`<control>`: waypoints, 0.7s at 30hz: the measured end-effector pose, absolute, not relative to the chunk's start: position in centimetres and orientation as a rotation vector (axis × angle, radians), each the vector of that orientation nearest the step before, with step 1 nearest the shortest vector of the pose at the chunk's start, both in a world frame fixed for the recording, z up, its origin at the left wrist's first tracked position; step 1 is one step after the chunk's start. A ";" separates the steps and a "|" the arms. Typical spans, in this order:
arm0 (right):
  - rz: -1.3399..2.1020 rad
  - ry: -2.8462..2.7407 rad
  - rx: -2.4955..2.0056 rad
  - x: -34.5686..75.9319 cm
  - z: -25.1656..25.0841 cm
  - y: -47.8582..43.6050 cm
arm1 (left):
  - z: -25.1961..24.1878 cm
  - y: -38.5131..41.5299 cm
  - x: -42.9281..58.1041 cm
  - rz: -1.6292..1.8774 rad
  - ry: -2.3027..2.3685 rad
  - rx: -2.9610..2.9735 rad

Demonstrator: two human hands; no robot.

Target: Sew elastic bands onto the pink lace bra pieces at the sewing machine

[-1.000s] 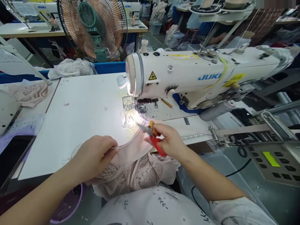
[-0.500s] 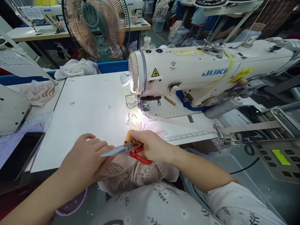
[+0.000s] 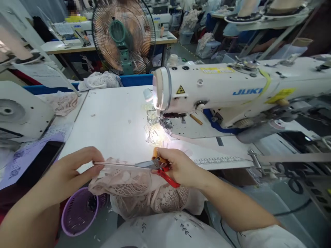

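A pale pink lace fabric piece hangs just off the near edge of the white sewing table, its top edge pulled taut into a straight line between the two hands. The left hand pinches that edge at its left end, thumb and fingertips closed tight on the cloth. The right hand grips the red-handled thread snips, fingers curled around the handles. The steel blades point left along the stretched edge and lie against it; whether the blades are parted I cannot tell. The rest of the lace bunches down into the person's lap, over a white leaf-printed garment. Below the left hand, down by the floor, sits a round purple plastic basket. Farther back on the table, to the right, stands the white JUKI sewing machine, its lamp lighting the needle area. At the near left lies a dark flat screen, and beyond the table stands a green-centred pedestal fan.
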State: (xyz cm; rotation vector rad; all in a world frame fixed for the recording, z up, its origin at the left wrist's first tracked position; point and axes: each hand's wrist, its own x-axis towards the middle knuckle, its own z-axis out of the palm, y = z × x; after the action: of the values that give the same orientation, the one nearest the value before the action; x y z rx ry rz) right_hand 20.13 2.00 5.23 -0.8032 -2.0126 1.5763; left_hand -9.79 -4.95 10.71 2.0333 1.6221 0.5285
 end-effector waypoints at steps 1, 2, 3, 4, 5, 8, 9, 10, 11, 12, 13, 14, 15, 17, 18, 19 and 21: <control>1.548 -2.018 -0.803 20.2 5.2 1.9 | 10.8 -4.9 -9.1 0.582 1.621 1.943; 1.518 -2.022 -0.813 20.3 5.2 1.8 | 10.9 -4.9 -8.3 0.638 1.606 1.858; 1.495 -2.027 -0.828 20.5 5.1 1.7 | 10.8 -4.8 -7.6 0.700 1.584 1.774; 1.486 -2.032 -0.850 20.6 5.1 1.6 | 10.6 -4.8 -6.9 0.752 1.559 1.689; 1.497 -2.039 -0.875 20.9 5.0 1.5 | 10.4 -4.7 -6.3 0.812 1.538 1.612; 1.575 -2.048 -0.933 21.7 4.4 1.3 | 9.6 -4.9 -4.3 0.995 1.480 1.463; 1.596 -2.050 -0.943 22.1 4.1 1.2 | 9.3 -5.0 -3.7 1.045 1.471 1.432; 1.610 -2.043 -0.951 22.4 3.8 1.2 | 9.1 -5.0 -3.0 1.080 1.465 1.411; 1.620 -2.031 -0.960 22.7 3.6 1.1 | 9.0 -5.0 -2.4 1.102 1.466 1.400; 1.626 -2.019 -0.975 23.1 3.5 1.1 | 8.9 -5.0 -1.8 1.111 1.474 1.400; 1.624 -2.013 -0.994 23.4 3.4 1.1 | 8.8 -4.8 -1.3 1.110 1.487 1.416; 1.617 -2.019 -1.015 23.6 3.5 1.2 | 8.8 -4.7 -0.8 1.101 1.502 1.446; 1.606 -2.033 -1.033 23.8 3.8 1.3 | 8.8 -4.5 -0.4 1.090 1.515 1.485; 1.575 -2.065 -1.047 23.9 4.6 1.5 | 9.0 -4.1 0.3 1.073 1.539 1.573; 1.546 -2.067 -1.038 23.9 5.2 1.6 | 9.1 -3.9 0.6 1.063 1.551 1.618; 1.508 -2.055 -1.018 23.7 5.8 1.8 | 9.2 -3.8 0.9 1.055 1.563 1.666; 1.410 -1.991 -0.944 23.2 7.1 2.0 | 9.5 -3.6 1.5 1.018 1.581 1.762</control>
State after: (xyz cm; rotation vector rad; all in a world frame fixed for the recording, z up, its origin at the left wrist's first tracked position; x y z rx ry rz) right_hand 23.19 2.01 7.09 -0.9443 -1.9911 1.4103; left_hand 1.49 -3.56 9.52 1.7620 1.5809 1.0182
